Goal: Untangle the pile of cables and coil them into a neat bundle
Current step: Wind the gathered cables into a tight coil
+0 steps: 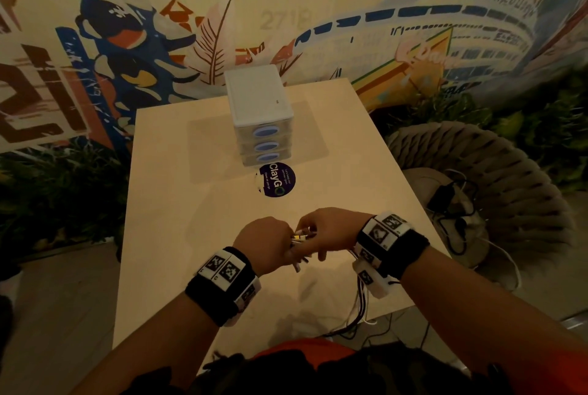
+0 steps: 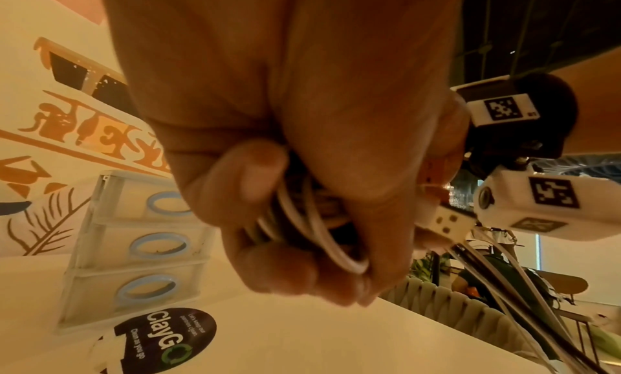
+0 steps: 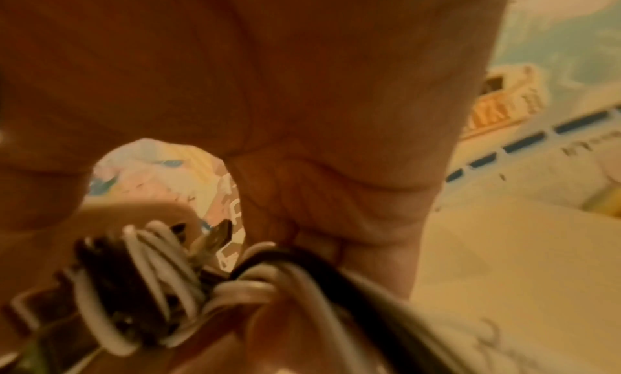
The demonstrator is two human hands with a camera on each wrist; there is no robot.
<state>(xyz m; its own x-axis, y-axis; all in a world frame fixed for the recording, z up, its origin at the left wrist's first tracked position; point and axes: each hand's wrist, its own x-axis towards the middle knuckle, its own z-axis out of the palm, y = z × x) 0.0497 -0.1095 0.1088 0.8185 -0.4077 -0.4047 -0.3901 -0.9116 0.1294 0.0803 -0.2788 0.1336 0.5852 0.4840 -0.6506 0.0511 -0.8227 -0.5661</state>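
Cables: a bunch of white and black cords is held between both fists, above the near half of the table.
Left hand: fingers are clenched round short white loops, seen close in the left wrist view.
Right hand: fingers are curled onto the same bunch; a white plug is pinched at its fingertips.
Long axis: loose strands are trailed from under the right wrist down past the table's near edge.
Plug direction: cannot be told.
Drawer unit: stood upright farther back, with a round sticker in front of it.
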